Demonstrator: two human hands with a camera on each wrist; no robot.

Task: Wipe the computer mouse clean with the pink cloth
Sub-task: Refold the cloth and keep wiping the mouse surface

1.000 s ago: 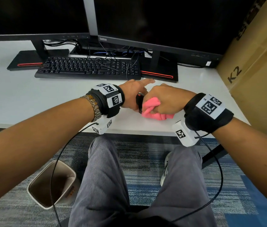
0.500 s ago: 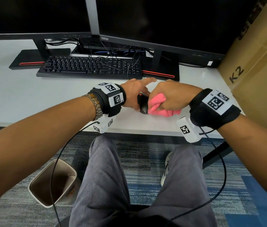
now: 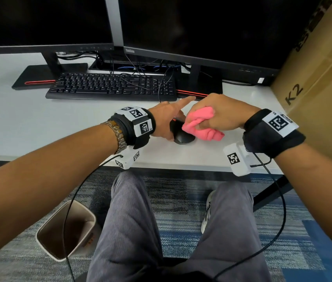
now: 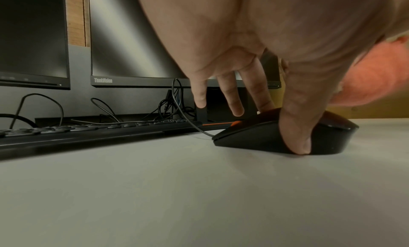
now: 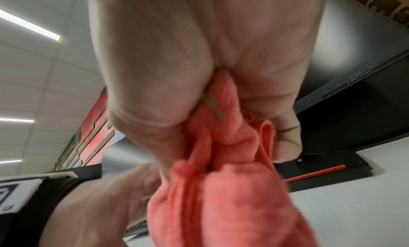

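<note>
Hands meet over a black computer mouse (image 3: 181, 135) on a white desk (image 3: 39, 123), close to the desk's near edge and right of its middle. The left hand (image 3: 166, 121) steadies the mouse: in the left wrist view its thumb (image 4: 296, 128) presses down the mouse's near side to the desktop, one fingertip touches the top, and the other fingers are straight and lifted clear. The right hand (image 3: 220, 117) is curled tight round a bunched pink cloth (image 3: 199, 127); folds of the cloth spill out below the fist and lie against the mouse's right side and top. The mouse's cord (image 4: 188, 111) runs back toward a black keyboard (image 3: 112, 87), which lies along the far part of the desk in front of two dark monitors (image 3: 201, 27). Bare desktop stretches to the left of the hands and between the mouse and the keyboard. To the right, a tall cardboard box (image 3: 323, 88) marked K2 stands against the desk's right edge, leaving only a narrow strip of surface there. Below the near edge are the person's knees and a waste bin (image 3: 65, 231) on the carpet.
</note>
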